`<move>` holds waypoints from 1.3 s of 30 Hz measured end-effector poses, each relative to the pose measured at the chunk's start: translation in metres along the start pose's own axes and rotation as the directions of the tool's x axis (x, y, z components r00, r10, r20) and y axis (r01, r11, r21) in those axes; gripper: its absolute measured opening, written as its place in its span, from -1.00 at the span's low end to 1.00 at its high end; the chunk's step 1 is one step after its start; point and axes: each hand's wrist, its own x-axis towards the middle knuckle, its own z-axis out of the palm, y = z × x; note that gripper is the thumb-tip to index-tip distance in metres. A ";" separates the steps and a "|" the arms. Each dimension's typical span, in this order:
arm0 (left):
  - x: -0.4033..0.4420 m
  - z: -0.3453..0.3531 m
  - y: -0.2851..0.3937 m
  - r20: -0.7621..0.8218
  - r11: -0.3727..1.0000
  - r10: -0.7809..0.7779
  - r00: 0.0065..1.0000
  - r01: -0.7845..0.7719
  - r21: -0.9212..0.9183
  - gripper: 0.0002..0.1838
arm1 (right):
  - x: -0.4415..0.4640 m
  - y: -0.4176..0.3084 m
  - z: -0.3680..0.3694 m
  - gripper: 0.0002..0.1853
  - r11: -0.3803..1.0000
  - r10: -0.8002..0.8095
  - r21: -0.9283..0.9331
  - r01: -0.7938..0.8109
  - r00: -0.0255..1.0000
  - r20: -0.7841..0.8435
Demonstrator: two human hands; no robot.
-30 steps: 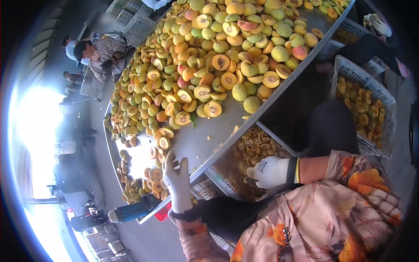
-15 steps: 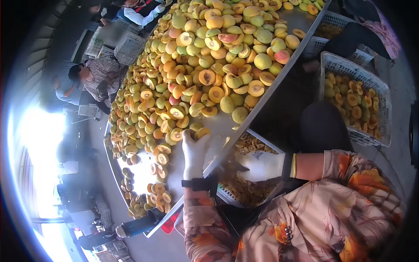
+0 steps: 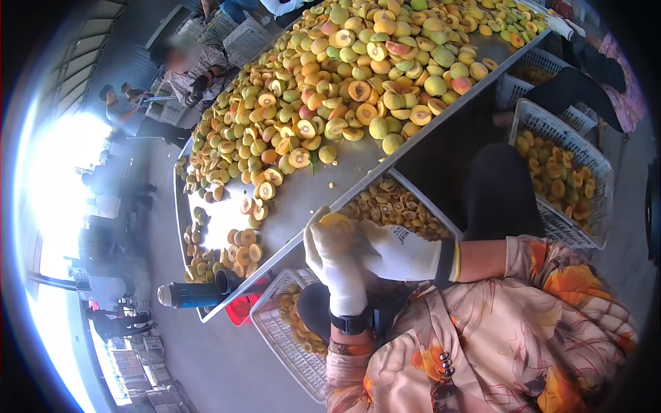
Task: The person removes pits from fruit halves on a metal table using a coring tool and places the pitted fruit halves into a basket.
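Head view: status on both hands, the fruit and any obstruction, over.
Left hand gripping yellow fruit. Right hand close against it, grip partly hidden. No obstruction visible.

I can read no text: the small dark print [image 3: 400, 235] on the white knitted right glove [image 3: 403, 253] is too blurred.

**Head camera, facing down and ahead**

The view looks from the wearer's head, just above the shirt [image 3: 482, 320], forward across the table [image 3: 292, 217]. The left hand [image 3: 334, 258] and right hand [image 3: 403, 252] are close below; a person [image 3: 187, 81] beyond is farther off. The view is wide, round, dark at the corners.
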 end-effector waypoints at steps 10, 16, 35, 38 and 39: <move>-0.021 -0.007 0.007 -0.099 0.969 0.233 0.967 -0.223 0.104 -0.48 | -0.004 -0.016 0.005 -0.80 0.989 -0.141 0.075 0.129 0.974 0.180; -0.018 -0.012 0.015 -0.088 0.965 0.217 0.972 -0.200 0.170 -0.50 | 0.009 -0.017 0.005 -0.79 0.916 -0.212 0.388 0.104 0.946 0.247; -0.003 -0.008 0.014 -0.087 0.980 -0.114 0.990 0.098 -0.173 -0.54 | 0.044 -0.029 -0.042 -0.71 0.762 0.220 0.175 -0.623 0.503 0.836; 0.000 -0.011 0.013 -0.018 0.998 -0.036 0.999 0.035 -0.058 -0.54 | 0.050 -0.036 -0.049 -0.73 0.811 0.250 0.097 -0.577 0.492 0.834; 0.003 -0.013 0.012 0.019 1.000 0.008 1.000 -0.009 0.012 -0.54 | 0.050 -0.032 -0.047 -0.75 0.797 0.221 0.139 -0.588 0.498 0.838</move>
